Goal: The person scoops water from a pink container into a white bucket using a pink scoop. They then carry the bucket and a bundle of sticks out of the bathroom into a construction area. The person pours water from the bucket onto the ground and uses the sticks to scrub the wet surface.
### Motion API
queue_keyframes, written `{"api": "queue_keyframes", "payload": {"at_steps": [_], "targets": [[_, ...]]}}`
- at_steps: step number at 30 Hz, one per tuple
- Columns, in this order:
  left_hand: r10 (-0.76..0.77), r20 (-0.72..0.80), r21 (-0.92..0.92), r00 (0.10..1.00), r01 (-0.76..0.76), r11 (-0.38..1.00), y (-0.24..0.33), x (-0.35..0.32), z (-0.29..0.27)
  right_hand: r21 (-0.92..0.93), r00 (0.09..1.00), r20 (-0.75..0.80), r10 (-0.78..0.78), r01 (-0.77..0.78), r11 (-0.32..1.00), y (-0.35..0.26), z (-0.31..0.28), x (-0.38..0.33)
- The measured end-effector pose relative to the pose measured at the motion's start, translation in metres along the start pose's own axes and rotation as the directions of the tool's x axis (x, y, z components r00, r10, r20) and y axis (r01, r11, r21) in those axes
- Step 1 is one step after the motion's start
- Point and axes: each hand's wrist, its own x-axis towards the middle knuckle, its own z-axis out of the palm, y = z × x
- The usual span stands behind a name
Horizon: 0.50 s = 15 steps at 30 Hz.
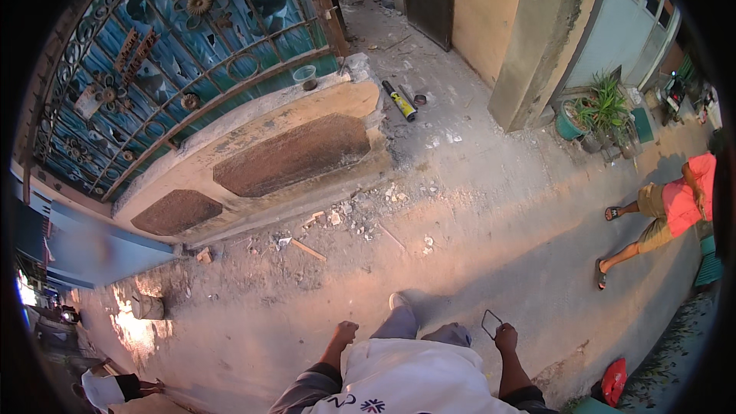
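My right hand (506, 336) is closed on one end of a thin dark metal loop (491, 325), bent into a roughly four-sided shape like a rebar stirrup. The loop stands up from the fingers, beside my right leg, above the concrete ground. My left hand (345, 333) hangs by my left side, its fingers curled in, and nothing shows in it. Both arms are lowered beside my white shirt (418, 372). Ahead of my feet lie a loose wooden stick (308, 250) and scattered rubble (335, 217).
A low wall (291, 149) with a metal grille (192, 38) runs ahead left, a clear plastic cup (305, 75) on top. Beyond its end lies a yellow-black tube (399, 101). A bucket (147, 307) stands left. People stand right (686, 195) and lower left (115, 389). Potted plants (594, 115) stand far right.
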Motion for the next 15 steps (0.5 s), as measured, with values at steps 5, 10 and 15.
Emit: {"api": "queue_keyframes", "payload": {"at_steps": [5, 10, 15], "targets": [[0.156, -0.043, -0.227, 0.987, -0.162, 0.960, 0.129, 0.039, -0.016, -0.095, 0.994, 0.107, 0.030, -0.020, 0.995, -0.033, -0.010, 0.038], [0.143, -0.042, -0.325, 0.989, -0.149, 0.934, 0.196, 0.075, -0.017, -0.432, 0.914, 0.389, -0.114, 0.290, 0.854, -0.050, -0.013, 0.104], [-0.042, -0.032, -0.321, 0.999, 0.029, 0.947, 0.200, 0.100, -0.015, -0.502, 0.811, 0.559, -0.169, 0.494, 0.710, -0.084, -0.008, 0.205]]}}
